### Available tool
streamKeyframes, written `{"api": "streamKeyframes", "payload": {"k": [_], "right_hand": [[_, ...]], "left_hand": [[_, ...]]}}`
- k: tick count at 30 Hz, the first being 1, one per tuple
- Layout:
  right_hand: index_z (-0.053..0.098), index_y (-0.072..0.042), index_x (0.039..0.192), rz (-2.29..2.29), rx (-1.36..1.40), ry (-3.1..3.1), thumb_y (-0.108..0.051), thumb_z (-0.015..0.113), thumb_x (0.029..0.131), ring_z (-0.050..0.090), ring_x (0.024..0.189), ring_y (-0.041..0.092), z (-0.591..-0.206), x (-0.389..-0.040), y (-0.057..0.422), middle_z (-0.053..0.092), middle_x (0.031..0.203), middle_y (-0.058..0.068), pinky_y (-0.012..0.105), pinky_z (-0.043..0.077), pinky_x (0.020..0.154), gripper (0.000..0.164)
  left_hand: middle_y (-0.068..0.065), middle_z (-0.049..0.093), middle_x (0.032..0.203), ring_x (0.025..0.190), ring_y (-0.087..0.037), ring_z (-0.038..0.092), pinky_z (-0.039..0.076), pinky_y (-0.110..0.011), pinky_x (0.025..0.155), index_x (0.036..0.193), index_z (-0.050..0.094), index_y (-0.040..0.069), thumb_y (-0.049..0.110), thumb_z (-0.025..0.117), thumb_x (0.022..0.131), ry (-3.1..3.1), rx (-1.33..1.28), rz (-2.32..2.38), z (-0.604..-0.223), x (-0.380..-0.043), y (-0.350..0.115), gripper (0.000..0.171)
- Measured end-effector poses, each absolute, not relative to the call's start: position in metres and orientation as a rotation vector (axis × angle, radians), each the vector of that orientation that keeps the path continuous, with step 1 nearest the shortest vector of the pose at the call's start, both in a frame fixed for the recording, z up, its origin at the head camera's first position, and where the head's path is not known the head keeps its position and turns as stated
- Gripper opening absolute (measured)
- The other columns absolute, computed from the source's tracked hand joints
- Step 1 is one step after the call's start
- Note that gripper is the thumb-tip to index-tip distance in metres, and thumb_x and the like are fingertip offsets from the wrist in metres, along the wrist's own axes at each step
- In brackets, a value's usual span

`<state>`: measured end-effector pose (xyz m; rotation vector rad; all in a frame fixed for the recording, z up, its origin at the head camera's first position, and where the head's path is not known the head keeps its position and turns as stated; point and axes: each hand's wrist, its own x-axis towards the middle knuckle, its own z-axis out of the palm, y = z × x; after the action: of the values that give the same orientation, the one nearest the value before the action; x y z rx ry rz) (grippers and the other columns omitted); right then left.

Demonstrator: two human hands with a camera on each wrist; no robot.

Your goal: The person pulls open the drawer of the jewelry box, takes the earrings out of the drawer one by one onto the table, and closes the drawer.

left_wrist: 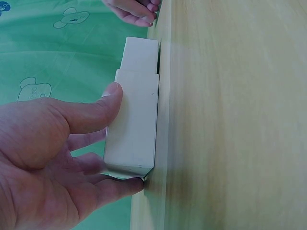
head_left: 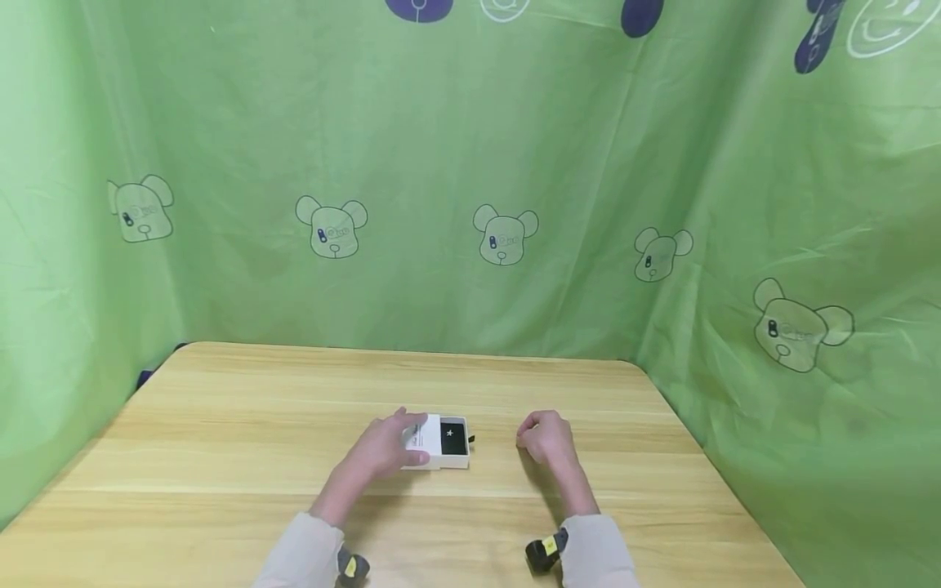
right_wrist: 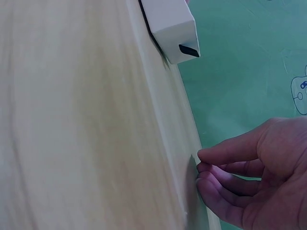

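On the wooden table (head_left: 470,523) lies a white slide-out box (head_left: 430,442), sleeve to the left and inner tray (head_left: 457,461) drawn partly out to the right. Inside the tray sits a black insert (head_left: 454,438) with a small pale star-shaped mark. A short black pull tab (right_wrist: 189,51) sticks out of the tray's end. My left hand (head_left: 384,445) grips the sleeve, thumb (left_wrist: 112,91) along its near side and fingers behind and at its left end. To the right of the box, apart from it, my right hand (head_left: 547,439) has its fingers curled and tips together, with nothing visible between them.
A green curtain (head_left: 419,147) with printed bear heads hangs behind the table and along both sides. Black wrist cameras (head_left: 542,557) are strapped below each light sleeve.
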<state>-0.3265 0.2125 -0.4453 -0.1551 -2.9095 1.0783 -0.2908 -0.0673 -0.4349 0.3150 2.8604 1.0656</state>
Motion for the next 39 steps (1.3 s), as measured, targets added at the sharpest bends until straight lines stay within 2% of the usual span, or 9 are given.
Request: {"api": "streamKeyframes", "payload": {"k": [7,17,26,30,33,36,39], "right_hand": [[0.072,-0.005,0.084,1.053,-0.162,-2.914,-0.002,0.070,0.080,0.062,0.093,0.032,-0.447,-0.327,0.214,0.072,0.096,0.014,0.056,0.052,0.090,0.006],[0.072,-0.005,0.083,1.040,-0.140,-2.910,-0.002,0.070,0.080,0.061,0.092,0.032,-0.449,-0.328,0.215,0.072,0.096,0.014,0.056,0.052,0.088,0.005],[0.072,-0.006,0.083,1.047,-0.175,-2.910,-0.005,0.073,0.079,0.063,0.100,0.036,-0.449,-0.328,0.214,0.072,0.099,0.015,0.057,0.051,0.094,0.004],[0.071,-0.005,0.085,1.050,-0.178,-2.923,-0.005,0.074,0.081,0.062,0.094,0.032,-0.448,-0.327,0.214,0.071,0.097,0.014,0.052,0.053,0.087,0.005],[0.070,-0.004,0.089,1.091,-0.197,-2.919,-0.004,0.074,0.081,0.061,0.080,0.025,-0.446,-0.326,0.213,0.070,0.089,0.012,0.040,0.054,0.071,0.008],[0.069,-0.002,0.093,1.158,-0.210,-2.889,-0.003,0.072,0.082,0.056,0.062,0.017,-0.441,-0.325,0.212,0.067,0.078,0.009,0.027,0.047,0.054,0.012],[0.068,-0.001,0.097,1.196,-0.193,-2.852,-0.004,0.071,0.084,0.055,0.056,0.014,-0.436,-0.324,0.209,0.066,0.074,0.009,0.023,0.044,0.048,0.014]], "left_hand": [[-0.025,0.038,0.159,0.140,-0.052,0.041,0.038,-0.065,0.114,0.146,0.056,0.016,0.026,0.082,0.084,2.860,0.318,1.065,-0.436,-0.291,-0.066,0.068],[-0.024,0.037,0.160,0.141,-0.053,0.039,0.036,-0.067,0.114,0.146,0.056,0.017,0.026,0.082,0.083,2.857,0.306,1.076,-0.436,-0.291,-0.066,0.068],[-0.024,0.036,0.160,0.141,-0.053,0.039,0.036,-0.067,0.115,0.146,0.056,0.016,0.026,0.082,0.083,2.852,0.310,1.082,-0.436,-0.290,-0.066,0.069],[-0.024,0.036,0.160,0.141,-0.054,0.038,0.035,-0.067,0.115,0.146,0.055,0.016,0.026,0.082,0.083,2.853,0.302,1.071,-0.436,-0.290,-0.066,0.069],[-0.024,0.035,0.160,0.142,-0.054,0.038,0.035,-0.067,0.115,0.146,0.055,0.016,0.026,0.082,0.083,2.852,0.298,1.065,-0.435,-0.289,-0.066,0.069],[-0.024,0.035,0.160,0.141,-0.054,0.038,0.036,-0.067,0.114,0.146,0.055,0.016,0.026,0.082,0.083,2.852,0.299,1.066,-0.435,-0.289,-0.066,0.069],[-0.024,0.036,0.160,0.141,-0.054,0.039,0.036,-0.067,0.114,0.146,0.055,0.016,0.026,0.082,0.083,2.853,0.298,1.071,-0.434,-0.289,-0.066,0.069]]}}
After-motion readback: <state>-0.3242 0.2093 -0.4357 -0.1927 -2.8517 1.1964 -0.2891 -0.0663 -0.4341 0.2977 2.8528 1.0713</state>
